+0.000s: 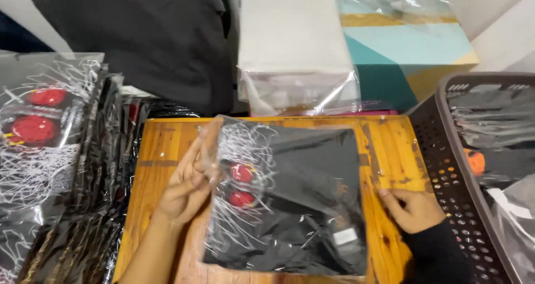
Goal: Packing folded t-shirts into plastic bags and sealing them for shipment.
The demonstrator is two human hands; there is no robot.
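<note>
surface: orange wooden board point(167, 144) | on it: bagged black garment point(301, 200)

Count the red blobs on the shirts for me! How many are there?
4. Two on the bagged shirt on the wooden board, beside the left hand: and. Two on the left stack's top bag: and. More may hide in the stacks.

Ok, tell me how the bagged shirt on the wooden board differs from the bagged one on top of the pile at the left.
The bagged shirt on the board lies single and flat on the wooden board; the top bag of the left pile rests on a stack. The left hand grips the board shirt's edge and the right hand sits beside it; the pile bag is untouched. Both are black, in clear bags, with red-and-white print.
</note>
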